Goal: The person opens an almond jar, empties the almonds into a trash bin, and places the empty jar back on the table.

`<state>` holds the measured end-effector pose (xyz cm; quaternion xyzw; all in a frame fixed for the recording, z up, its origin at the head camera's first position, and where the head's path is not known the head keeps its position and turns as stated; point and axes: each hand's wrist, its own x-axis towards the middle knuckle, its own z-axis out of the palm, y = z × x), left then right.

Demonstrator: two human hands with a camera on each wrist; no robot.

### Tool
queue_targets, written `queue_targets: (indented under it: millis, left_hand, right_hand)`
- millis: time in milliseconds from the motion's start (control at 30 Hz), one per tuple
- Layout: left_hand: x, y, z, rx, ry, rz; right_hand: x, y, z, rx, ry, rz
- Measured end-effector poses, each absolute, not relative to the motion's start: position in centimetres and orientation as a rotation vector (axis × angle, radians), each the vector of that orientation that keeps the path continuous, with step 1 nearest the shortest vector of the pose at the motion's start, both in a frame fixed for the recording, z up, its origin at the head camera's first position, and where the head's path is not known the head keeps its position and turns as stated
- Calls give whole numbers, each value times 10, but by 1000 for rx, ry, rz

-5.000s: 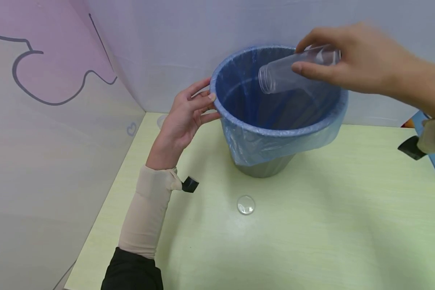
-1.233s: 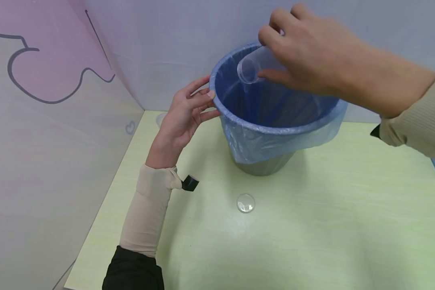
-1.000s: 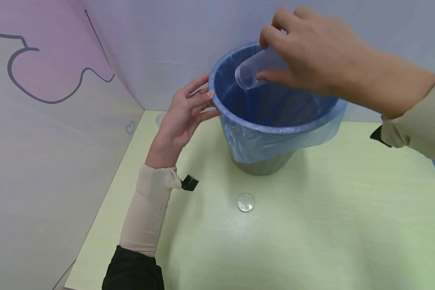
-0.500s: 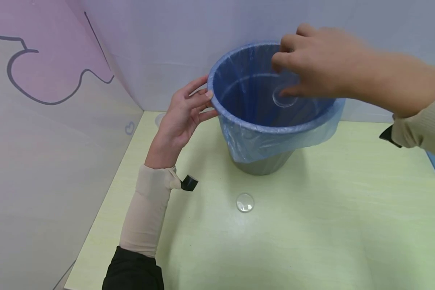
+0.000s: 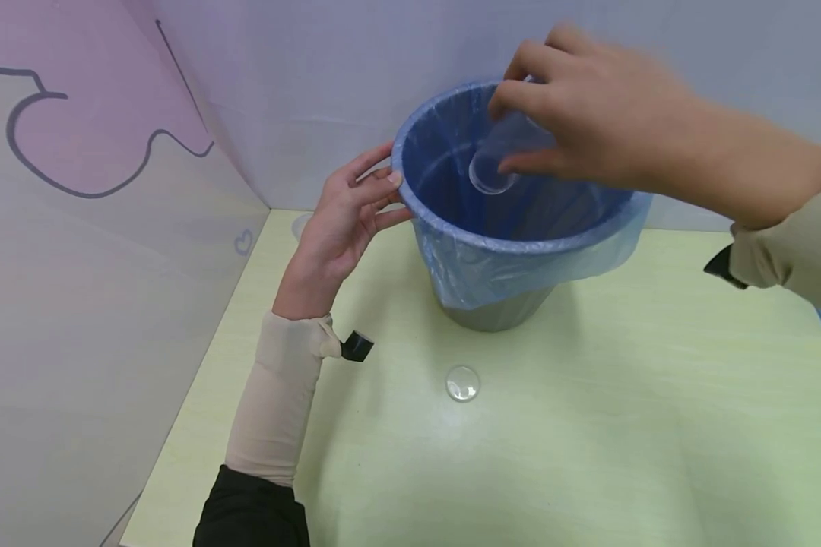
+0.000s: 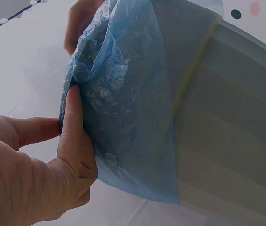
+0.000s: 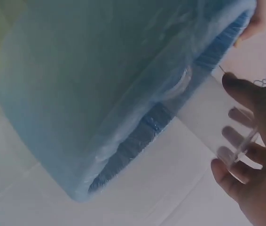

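Note:
In the head view a grey trash can [image 5: 499, 313] lined with a blue plastic bag [image 5: 513, 270] stands upright on the table. My left hand [image 5: 345, 216] pinches its left rim, thumb on top and fingers against the outside; the left wrist view shows these fingers on the bag's folded edge. Over the opening, my right hand [image 5: 609, 114] grips a clear plastic jar [image 5: 516, 140], tilted with its open mouth down and to the left. The right wrist view shows fingers curled round the jar's base [image 7: 206, 115]. A round clear lid [image 5: 463, 384] lies in front of the can.
The pale green table [image 5: 588, 441] extends in front and to the right. A white wall [image 5: 328, 91] rises close behind the can. Another panel with cartoon drawings [image 5: 103, 304] borders the table on the left.
My right hand has kept moving the tilted jar back and forth over the can; since half a second ago it has shifted left and up. The left hand and the lid stay put.

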<state>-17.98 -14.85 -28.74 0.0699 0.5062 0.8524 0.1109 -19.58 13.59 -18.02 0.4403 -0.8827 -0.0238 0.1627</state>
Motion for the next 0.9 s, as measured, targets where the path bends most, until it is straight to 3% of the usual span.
queue_targets:
  millis: [567, 900]
  left_hand:
    - [-178, -149, -289, 215, 1468, 2519]
    - [-182, -147, -289, 200, 1474, 2525]
  right_hand:
    - [-206, 175, -184, 1484, -2453, -240]
    - [-195, 195, -183, 1340, -2307, -281]
